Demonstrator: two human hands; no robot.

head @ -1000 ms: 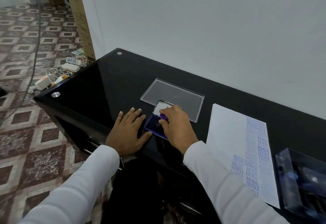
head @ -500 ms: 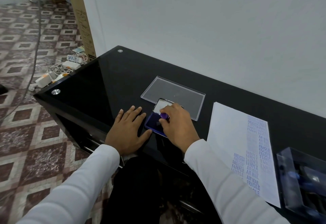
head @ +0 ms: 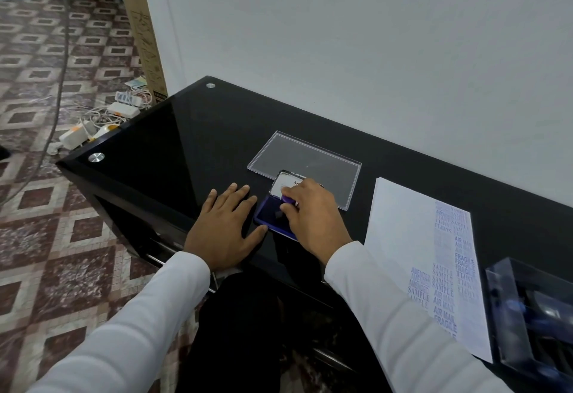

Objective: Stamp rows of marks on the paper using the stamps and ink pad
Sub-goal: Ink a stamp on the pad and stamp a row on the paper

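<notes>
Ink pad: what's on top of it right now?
The right hand holds a purple stamp down on the ink pad. The stamp's face and the pad's right part are hidden under the hand.

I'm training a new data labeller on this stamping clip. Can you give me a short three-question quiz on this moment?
1. True or false: the left hand lies flat on the table beside the ink pad.
2. What does the right hand pinch? A) purple stamp B) pen C) paper
3. Fill in: the stamped marks run along the paper's ___ side.

Key: 1 true; 2 A; 3 right.
</notes>
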